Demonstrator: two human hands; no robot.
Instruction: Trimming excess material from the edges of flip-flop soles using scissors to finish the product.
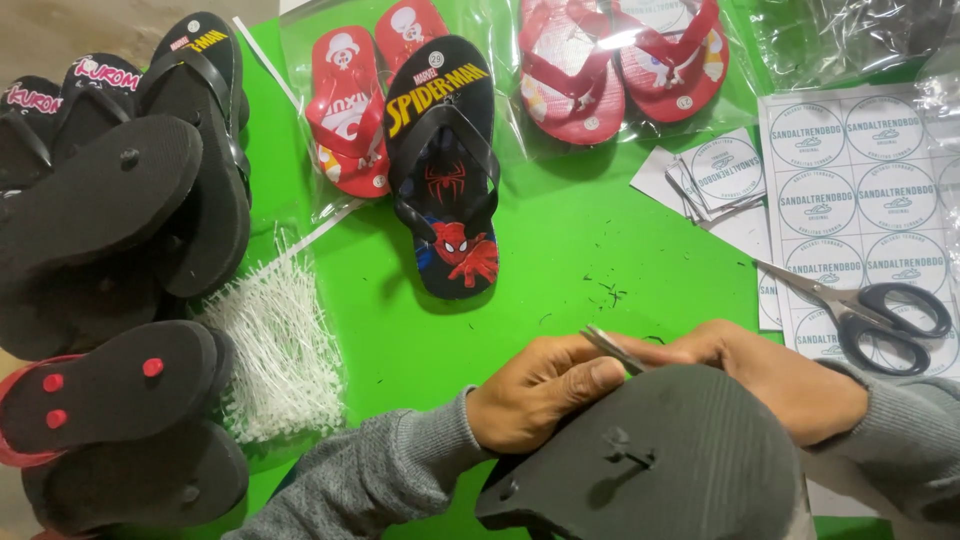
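At the near edge of the green surface (560, 250), both hands close on an upturned dark grey flip-flop (660, 470), which lies sole up directly below them, its long axis running from the near left out toward the far right. The left hand (540, 395) curls over the sole's far rim, thumb pressed flat along the edge. The right hand (780, 380) comes in from the other side, fingers bent and pinching a small metal blade (610, 347) whose tip points between the two thumbs; both hands sit equally close to the sole's rim. The sole is matte foam with a fine ribbed grain, and a small plug and slit show at its middle. Black-handled scissors (870, 310) lie apart on a sheet of round white stickers (860, 170) toward the right edge. A printed black flip-flop (443, 170) lies at the centre, red pairs in clear bags (620, 60) along the far edge, a stack of black soles (110, 260) at the left edge, and a heap of thin white plastic ties (280, 350) beside it.
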